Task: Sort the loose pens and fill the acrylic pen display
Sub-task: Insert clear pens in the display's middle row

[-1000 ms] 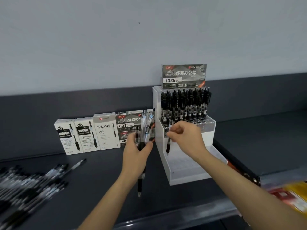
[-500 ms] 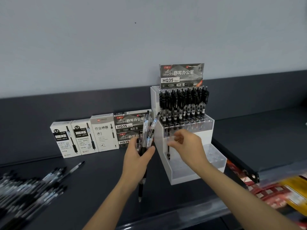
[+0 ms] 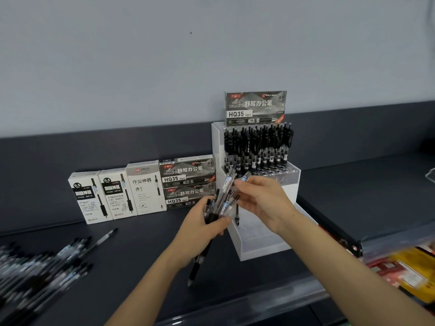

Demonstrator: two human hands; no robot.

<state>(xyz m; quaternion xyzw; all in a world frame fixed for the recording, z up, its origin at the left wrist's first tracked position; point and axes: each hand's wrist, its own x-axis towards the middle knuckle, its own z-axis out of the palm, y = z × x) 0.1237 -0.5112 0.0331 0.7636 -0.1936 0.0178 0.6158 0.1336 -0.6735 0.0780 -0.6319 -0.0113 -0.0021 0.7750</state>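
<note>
At far left, a blurred pile of loose pens (image 3: 35, 271), black and clear, lies spread on the dark worktop (image 3: 141, 255). One stray pen (image 3: 103, 238) lies just beside the pile's upper edge. Behind them, three white pen boxes (image 3: 116, 191) stand upright side by side, touching. Next to these, two dark boxes marked HQ35 (image 3: 188, 182) are stacked one on the other.

In the middle, the left hand (image 3: 202, 234) grips a bundle of pens (image 3: 219, 203), with fingers and thumb curled round the barrels. The tips point down toward the worktop and the clip ends fan up to the right. The right hand (image 3: 266, 203) meets the top of the bundle, its thumb and fingertips pinching the upper end of a raised pen (image 3: 244, 177).

Both hands are in front of the white and clear acrylic pen display (image 3: 292, 182), which stands on the worktop just right of the dark boxes. Its upper rear tier is packed with upright black pens (image 3: 256, 144) under a dark HQ35 header card (image 3: 255, 108). A lone pen (image 3: 237, 215) stands in a lower tier near the display's left wall. At far right, below the worktop's edge, blurred red and yellow packets (image 3: 404, 269) show.
</note>
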